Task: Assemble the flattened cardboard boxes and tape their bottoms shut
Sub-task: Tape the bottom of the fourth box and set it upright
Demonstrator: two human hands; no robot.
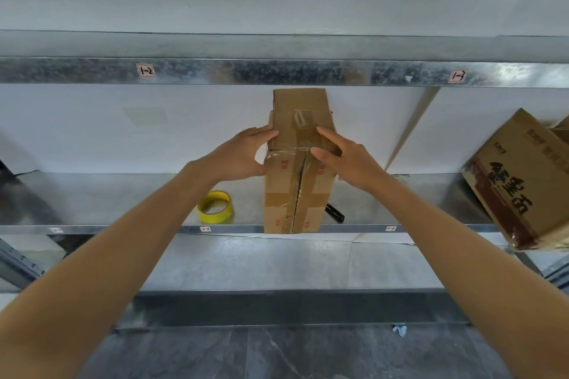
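Note:
A brown cardboard box [295,191] stands on the metal shelf [123,203], its taped bottom seam facing me. Old brown tape crosses the seam, and clear tape runs over the top edge. My left hand [243,154] holds the box's upper left corner, fingers over the top and thumb at the side. My right hand [345,157] grips the upper right corner, thumb pressing on the tape near the seam. A yellow tape roll [215,207] lies on the shelf left of the box. A black tool [335,212] lies just right of the box, partly hidden behind it.
A larger printed cardboard box [520,181] leans tilted at the right end of the shelf. An upper shelf beam [277,71] with labels runs overhead. A lower shelf [277,264] and dark floor [277,354] lie below. A scrap of paper [399,329] lies on the floor.

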